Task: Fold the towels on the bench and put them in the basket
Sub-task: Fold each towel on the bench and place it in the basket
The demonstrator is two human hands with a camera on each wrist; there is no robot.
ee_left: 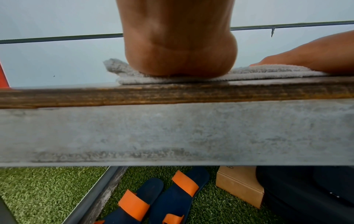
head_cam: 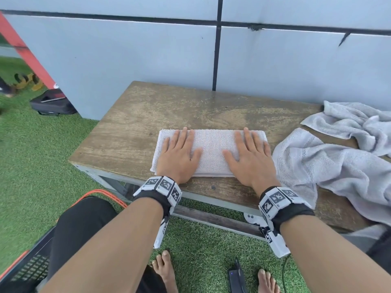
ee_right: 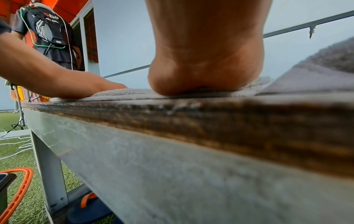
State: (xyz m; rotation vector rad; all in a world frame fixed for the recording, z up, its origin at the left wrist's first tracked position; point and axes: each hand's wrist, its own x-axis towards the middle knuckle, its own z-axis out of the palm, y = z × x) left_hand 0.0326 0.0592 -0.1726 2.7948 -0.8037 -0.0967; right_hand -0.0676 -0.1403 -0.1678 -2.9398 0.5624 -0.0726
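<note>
A white towel, folded into a flat rectangle, lies on the wooden bench near its front edge. My left hand presses flat on its left half, fingers straight and spread. My right hand presses flat on its right half the same way. In the left wrist view the heel of my left hand sits on the folded towel; the right wrist view shows my right hand on the towel. Unfolded grey towels lie crumpled on the bench's right. The basket, black with an orange rim, stands at lower left on the grass.
A grey panelled wall backs the bench. Artificial grass covers the ground. Sandals and a cardboard box sit under the bench. A black case lies at the left. Another person stands off to the left.
</note>
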